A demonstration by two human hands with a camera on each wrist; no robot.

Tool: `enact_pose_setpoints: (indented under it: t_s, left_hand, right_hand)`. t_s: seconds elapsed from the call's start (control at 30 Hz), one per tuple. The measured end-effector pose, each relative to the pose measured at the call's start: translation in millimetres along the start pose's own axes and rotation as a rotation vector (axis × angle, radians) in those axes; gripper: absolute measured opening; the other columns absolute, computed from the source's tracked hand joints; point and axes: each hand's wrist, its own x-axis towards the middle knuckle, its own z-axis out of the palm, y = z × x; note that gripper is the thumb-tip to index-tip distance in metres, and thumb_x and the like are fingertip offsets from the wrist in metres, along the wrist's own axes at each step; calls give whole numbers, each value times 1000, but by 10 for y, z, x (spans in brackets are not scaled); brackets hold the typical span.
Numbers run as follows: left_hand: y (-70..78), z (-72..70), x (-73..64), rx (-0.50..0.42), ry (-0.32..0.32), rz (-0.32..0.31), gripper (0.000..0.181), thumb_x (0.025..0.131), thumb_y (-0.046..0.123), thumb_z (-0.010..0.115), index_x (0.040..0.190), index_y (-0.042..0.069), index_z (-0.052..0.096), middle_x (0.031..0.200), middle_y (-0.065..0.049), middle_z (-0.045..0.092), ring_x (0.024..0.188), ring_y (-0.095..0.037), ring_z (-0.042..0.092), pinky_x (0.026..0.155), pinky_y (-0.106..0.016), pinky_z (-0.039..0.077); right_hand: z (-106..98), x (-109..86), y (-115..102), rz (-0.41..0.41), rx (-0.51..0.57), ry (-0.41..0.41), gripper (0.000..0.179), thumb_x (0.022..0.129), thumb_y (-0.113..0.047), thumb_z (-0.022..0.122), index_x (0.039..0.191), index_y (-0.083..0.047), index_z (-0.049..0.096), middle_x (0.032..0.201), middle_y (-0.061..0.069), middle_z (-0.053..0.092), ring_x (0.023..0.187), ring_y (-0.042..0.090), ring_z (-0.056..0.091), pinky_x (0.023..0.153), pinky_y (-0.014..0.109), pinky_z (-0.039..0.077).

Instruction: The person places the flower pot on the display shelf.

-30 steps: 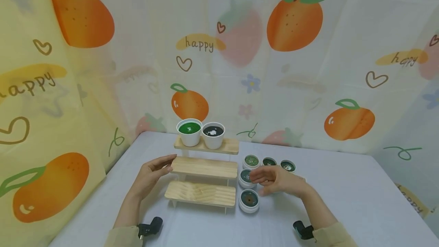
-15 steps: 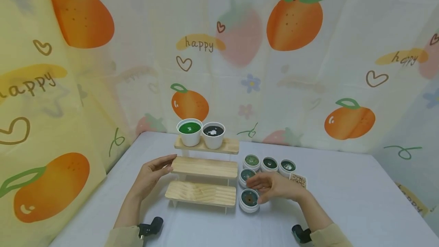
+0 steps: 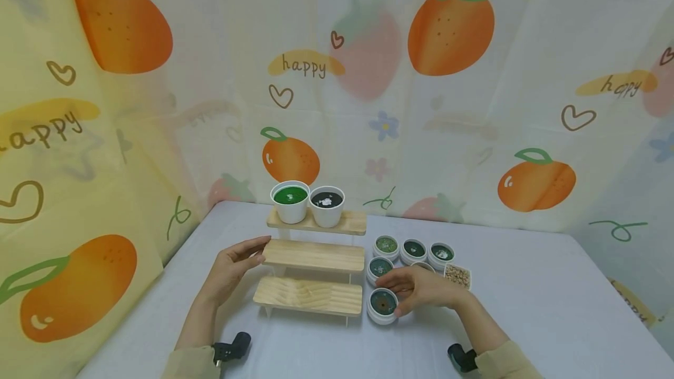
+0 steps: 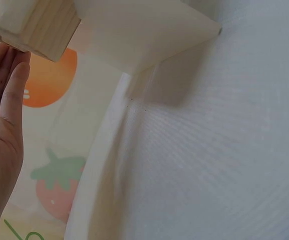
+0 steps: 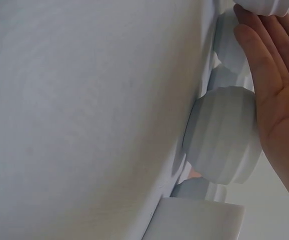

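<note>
My left hand [image 3: 231,271] rests its fingertips at the left end of the middle wooden board [image 3: 316,255] of a three-tier display stand. In the left wrist view its long fingers meet the board's corner [image 4: 49,30]. My right hand [image 3: 429,286] holds a small round white pot [image 3: 382,303] with a dark teal top and a brown centre, thumb at the near right and fingers behind. The right wrist view has this pot [image 5: 265,5] at the fingertips, cut off by the top edge. Two taller white cups, one green-filled [image 3: 291,196] and one dark-filled [image 3: 326,200], stand on the top board.
Several similar white pots, such as one with a teal top [image 3: 380,269] and one with a green top [image 3: 387,244], stand close round my right hand. A square dish of beige bits [image 3: 458,277] is beyond the wrist. The lowest board [image 3: 308,297] bears nothing.
My right hand has come down and left onto the near pot, its thumb and fingers now round it. My left hand stays at the stand.
</note>
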Motion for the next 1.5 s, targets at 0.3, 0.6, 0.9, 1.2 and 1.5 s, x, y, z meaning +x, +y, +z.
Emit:
enact_pose_setpoints:
  t_s: [0.3, 0.6, 0.9, 1.2, 1.5]
  left_hand:
    - [-8, 2, 4, 17, 13, -13, 49, 93, 9, 66, 137, -7, 51, 120, 21, 67, 117, 6, 59, 97, -11, 49]
    - [-10, -4, 5, 15, 1, -7, 49, 94, 9, 65, 138, -7, 51, 121, 21, 67, 118, 6, 59, 97, -11, 49]
    - [-24, -8, 7, 5, 5, -6, 49, 93, 8, 65, 138, -7, 51, 121, 21, 67, 117, 6, 60, 97, -11, 49]
    - [-13, 5, 0, 7, 4, -6, 49, 93, 8, 65, 137, -8, 51, 120, 21, 67, 117, 6, 59, 97, -11, 49]
    - [-7, -3, 4, 6, 6, 3, 48, 94, 7, 64, 137, -9, 51, 120, 21, 67, 118, 6, 59, 97, -11, 49]
  right_hand:
    - [18, 9, -1, -3, -4, -1, 64, 76, -11, 84, 134, -5, 59, 138, 18, 60, 127, 36, 59, 102, 31, 54]
    - [32, 12, -21, 9, -21, 2, 63, 74, -11, 85, 132, -5, 60, 136, 17, 62, 126, 36, 60, 101, 30, 55]
    - [43, 3, -59, 17, -58, 29, 61, 73, -11, 86, 129, -7, 62, 131, 14, 65, 121, 33, 63, 99, 32, 56]
    - [53, 6, -30, 29, -108, 54, 59, 71, -18, 88, 125, -14, 65, 128, 6, 67, 118, 26, 66, 97, 29, 57]
    - [33, -12, -46, 11, -165, 95, 57, 71, -26, 89, 123, -20, 66, 122, 3, 70, 108, 20, 69, 87, 24, 58]
